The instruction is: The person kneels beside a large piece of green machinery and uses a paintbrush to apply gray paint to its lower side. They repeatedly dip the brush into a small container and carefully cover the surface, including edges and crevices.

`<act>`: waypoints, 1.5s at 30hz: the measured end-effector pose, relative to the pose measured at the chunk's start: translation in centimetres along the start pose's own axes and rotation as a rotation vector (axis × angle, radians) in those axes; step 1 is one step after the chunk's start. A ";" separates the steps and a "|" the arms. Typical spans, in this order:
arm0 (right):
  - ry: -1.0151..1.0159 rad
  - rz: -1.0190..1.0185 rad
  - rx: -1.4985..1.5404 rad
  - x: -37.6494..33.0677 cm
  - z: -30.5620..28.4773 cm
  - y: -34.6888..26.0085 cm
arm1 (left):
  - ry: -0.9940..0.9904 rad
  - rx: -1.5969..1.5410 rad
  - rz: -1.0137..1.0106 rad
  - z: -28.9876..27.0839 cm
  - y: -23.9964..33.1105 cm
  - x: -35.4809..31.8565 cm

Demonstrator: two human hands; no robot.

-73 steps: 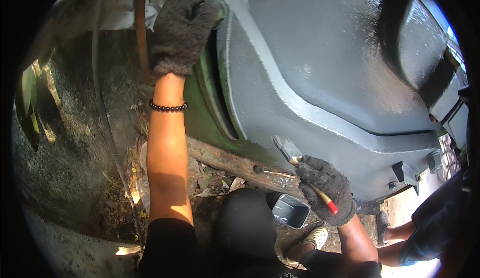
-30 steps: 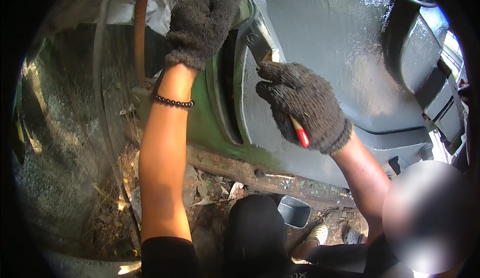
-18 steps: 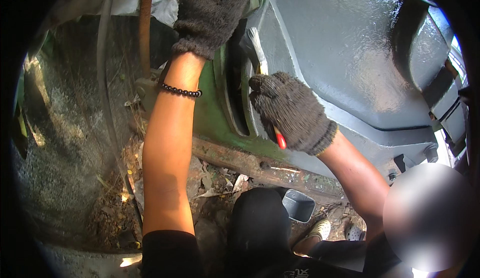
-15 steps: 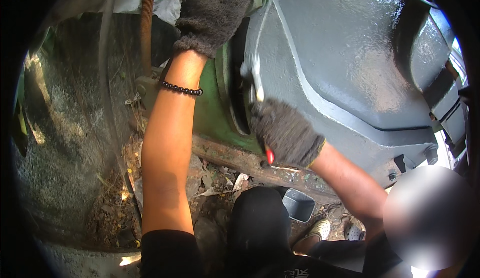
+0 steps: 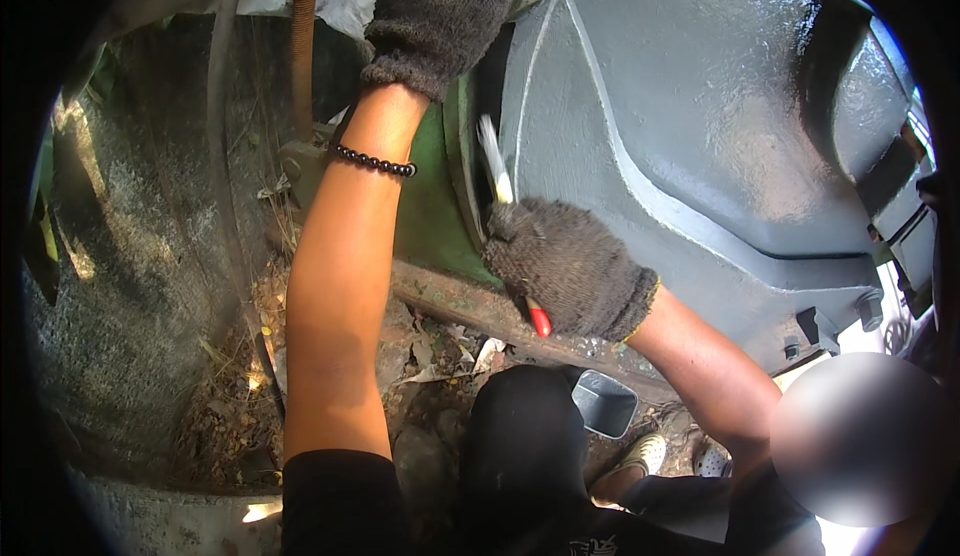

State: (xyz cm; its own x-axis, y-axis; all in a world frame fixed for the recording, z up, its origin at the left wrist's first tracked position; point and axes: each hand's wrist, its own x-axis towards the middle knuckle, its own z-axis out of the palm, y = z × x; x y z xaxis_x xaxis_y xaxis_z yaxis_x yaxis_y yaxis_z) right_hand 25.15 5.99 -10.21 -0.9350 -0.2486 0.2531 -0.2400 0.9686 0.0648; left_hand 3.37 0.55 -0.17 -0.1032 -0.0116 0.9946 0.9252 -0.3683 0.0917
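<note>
Broadly, a glossy grey metal panel (image 5: 690,126) with a raised, curving ridge fills the upper right, and a mottled concrete wall (image 5: 130,326) spans the left. Bare green metal (image 5: 425,211) borders the panel's left side, with a dark slot (image 5: 490,81) between them. A worn, paint-flecked beam (image 5: 455,298) runs below, and a dark hose (image 5: 218,106) hangs down past the wall. The left hand (image 5: 450,18), in a dark knit glove, is at the panel's upper left corner; its fingers run into the top edge, so I cannot tell whether they grip. The right hand (image 5: 568,268), gloved alike, has its fingers wrapped round a paintbrush (image 5: 497,171), whose pale bristles point upward beside the panel's left edge, over the slot; the handle's red tip emerges beneath the glove. A grey rectangular tub (image 5: 606,405) sits on the ground near a black-clad knee (image 5: 525,426). Smallest, a black bead bracelet (image 5: 375,162) circles the left wrist.
</note>
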 end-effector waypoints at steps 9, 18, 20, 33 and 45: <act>0.168 -0.050 0.073 1.2 -1.7 0.0 | 0.005 0.042 0.002 -0.3 -0.1 0.1; -0.027 0.027 0.197 -1.5 1.2 2.0 | -0.040 0.069 0.028 -0.1 -0.4 0.3; -0.032 -0.033 0.200 -2.9 3.2 1.7 | -0.039 0.085 0.044 -0.2 -0.7 0.1; -0.055 0.124 0.275 -7.4 11.6 1.7 | 0.000 -0.032 -0.018 0.9 -2.0 -0.3; 0.600 0.003 -0.012 -1.2 -0.1 1.4 | -0.003 -0.003 0.012 0.8 -2.4 -0.2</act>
State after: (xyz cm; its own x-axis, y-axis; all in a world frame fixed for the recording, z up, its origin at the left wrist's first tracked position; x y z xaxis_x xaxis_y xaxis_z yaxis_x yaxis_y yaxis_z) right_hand 25.92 7.61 -10.34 -0.6236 -0.2060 0.7541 -0.2318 0.9700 0.0733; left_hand 1.49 2.14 -0.54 -0.0912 -0.0134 0.9957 0.9251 -0.3712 0.0798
